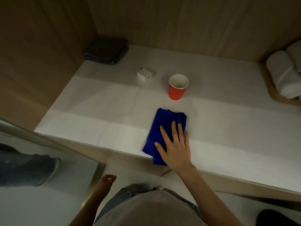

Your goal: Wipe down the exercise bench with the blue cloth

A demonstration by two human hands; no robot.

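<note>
Pressing: right hand (pixel 175 148) flat | blue cloth (pixel 162 132) lengthwise across bench (pixel 97 111)

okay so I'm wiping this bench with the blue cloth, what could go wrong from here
The red cup stands upright just beyond the blue cloth; a forward stroke by the right hand could tip it. The small white box sits farther back left and might get pushed along. The cloth's near corner overhangs the bench edge, so it may slip off if the palm lifts.
</note>
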